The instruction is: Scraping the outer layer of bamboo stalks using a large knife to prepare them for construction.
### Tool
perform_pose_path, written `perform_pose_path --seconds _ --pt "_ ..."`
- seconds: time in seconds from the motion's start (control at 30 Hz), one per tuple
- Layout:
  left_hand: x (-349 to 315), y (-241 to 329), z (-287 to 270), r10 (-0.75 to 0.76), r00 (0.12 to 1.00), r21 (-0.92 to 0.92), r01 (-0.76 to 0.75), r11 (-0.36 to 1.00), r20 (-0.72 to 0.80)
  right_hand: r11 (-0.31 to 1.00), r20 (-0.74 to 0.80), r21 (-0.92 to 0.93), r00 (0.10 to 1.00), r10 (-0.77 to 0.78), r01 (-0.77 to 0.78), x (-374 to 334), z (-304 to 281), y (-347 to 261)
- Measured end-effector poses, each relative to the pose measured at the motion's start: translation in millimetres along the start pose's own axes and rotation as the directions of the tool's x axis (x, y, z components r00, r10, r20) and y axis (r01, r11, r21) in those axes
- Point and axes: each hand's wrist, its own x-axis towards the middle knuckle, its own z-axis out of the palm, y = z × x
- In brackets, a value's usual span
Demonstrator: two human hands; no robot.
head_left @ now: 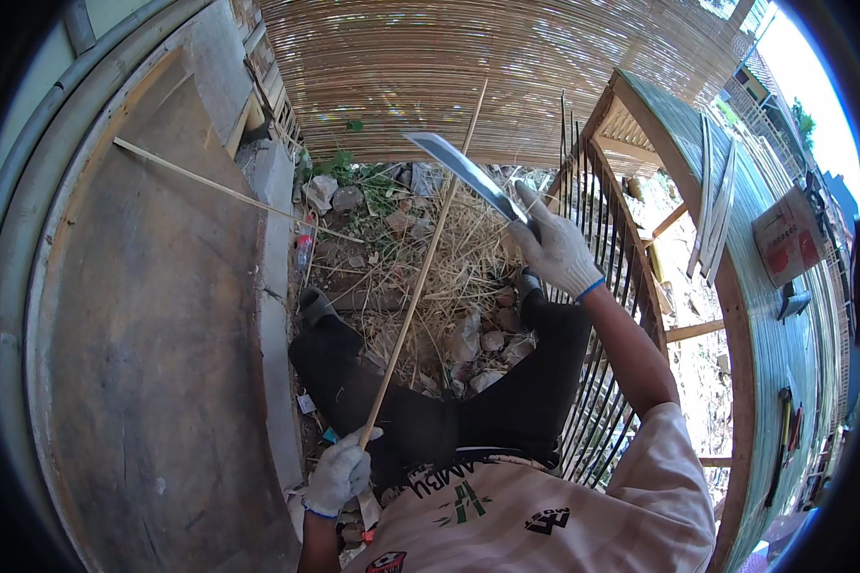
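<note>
The white-gloved left hand (338,475) grips the lower end of a long, thin, tan bamboo strip (421,277) slanting upward, seemingly already split slender, with any remaining trimming unclear. Rightward, a long, silvery steel knife (463,173) visually crosses it, contact uncertain, clasped in the white-gloved right hand (554,246).
</note>
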Motion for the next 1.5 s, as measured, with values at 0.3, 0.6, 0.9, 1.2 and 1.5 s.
perform_pose_path --seconds 0.3,0.6,0.9,1.2,1.5 --pt "55.9 48.9 65.2 0.092 0.996 -0.010 -0.092 0.996 0.002 0.909 0.340 0.098 0.845 -0.412 0.404 -57.5 30.2 -79.2" --pt "51.9 49.2 62.3 0.103 0.995 0.005 -0.103 0.995 0.000 0.895 0.380 0.049 0.820 -0.427 0.444 -53.6 27.1 -81.2" --pt "31.7 37.0 51.7 0.101 0.995 0.034 -0.101 0.994 -0.003 0.944 0.220 0.083 0.918 -0.329 0.318 -29.8 19.8 -66.1" --pt "15.0 30.5 35.1 0.104 0.994 0.095 -0.106 0.990 0.028 0.968 0.142 0.056 0.957 -0.252 0.247 -12.3 16.2 -46.4" --pt "-11.1 18.7 6.6 0.068 0.995 0.154 -0.079 0.985 0.075 0.998 0.074 0.029 0.996 -0.054 0.052 12.8 -8.0 -27.5"
